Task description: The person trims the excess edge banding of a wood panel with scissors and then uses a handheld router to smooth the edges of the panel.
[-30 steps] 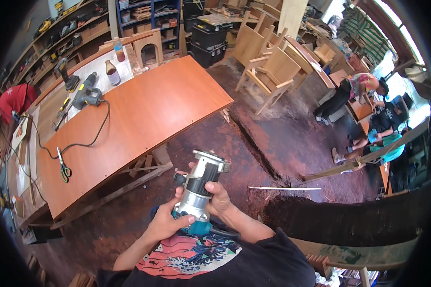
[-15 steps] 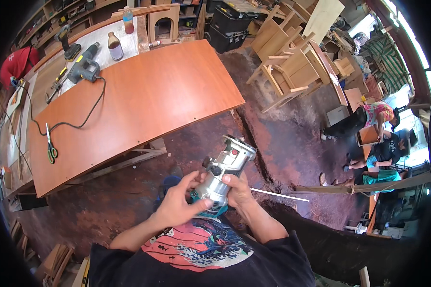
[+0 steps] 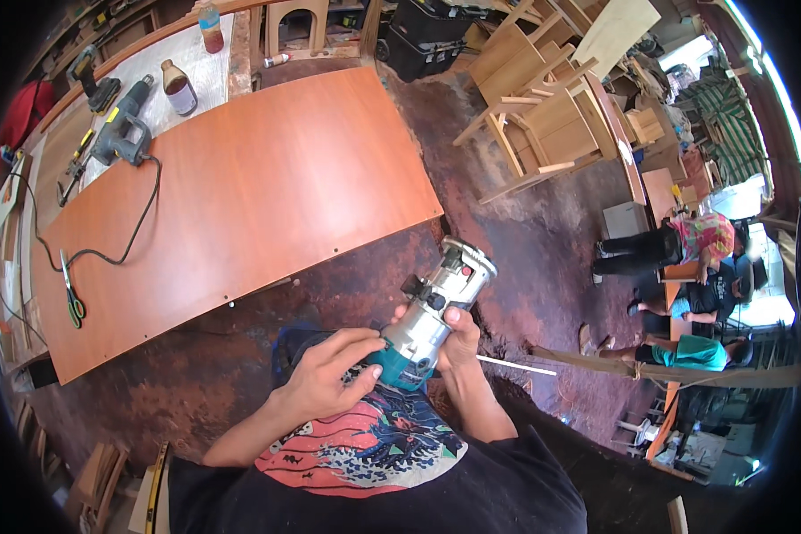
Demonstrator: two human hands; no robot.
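Observation:
In front of my chest I hold a trim router (image 3: 424, 327), its teal motor end toward me and its silver base tilted up and away to the right. My right hand (image 3: 458, 341) is closed round the metal housing, thumb on top. My left hand (image 3: 336, 372) has its fingers and thumb against the teal end, partly wrapped round it. Dark knobs stick out of the router's side near the base. Beyond it is a reddish-brown wooden panel (image 3: 240, 187), with green-handled scissors (image 3: 73, 298) and a corded heat gun (image 3: 125, 129) on it.
Past the panel stand a brown bottle (image 3: 179, 89), a second bottle (image 3: 210, 31) and a cordless drill (image 3: 98, 87). Wooden chair frames (image 3: 543, 125) are at the back right. Several people are at the far right, near a long wooden pole (image 3: 676, 369). A person in red is at far left.
My left hand has slid from the silver housing down to the teal end. The router has tipped slightly and moved right. The view has shifted a little.

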